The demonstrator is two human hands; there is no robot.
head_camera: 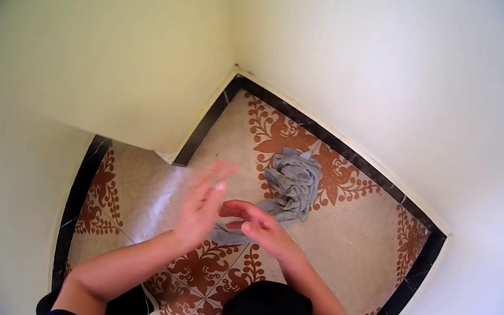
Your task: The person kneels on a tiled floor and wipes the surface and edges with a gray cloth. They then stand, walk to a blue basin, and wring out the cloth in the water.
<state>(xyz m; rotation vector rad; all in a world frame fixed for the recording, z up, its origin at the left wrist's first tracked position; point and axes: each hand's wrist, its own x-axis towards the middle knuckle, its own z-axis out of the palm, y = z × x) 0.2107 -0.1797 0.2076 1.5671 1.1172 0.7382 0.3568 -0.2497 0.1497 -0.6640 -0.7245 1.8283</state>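
A crumpled grey cloth (pixel 296 180) lies on the patterned floor tiles (pixel 338 243), its narrower tail running down to the left behind my hands. My left hand (pixel 203 204) is raised above the floor, blurred, with nothing in it. Beside it, my right hand (pixel 257 227) hangs over the cloth's tail with its fingers apart and curved, and holds nothing. Both hands look clear of the cloth.
Pale walls (pixel 374 67) enclose the floor, edged by a black stone skirting (pixel 344 148). A wall corner juts in at the left (pixel 174 156). My dark-clad knee (pixel 268 309) shows at the bottom.
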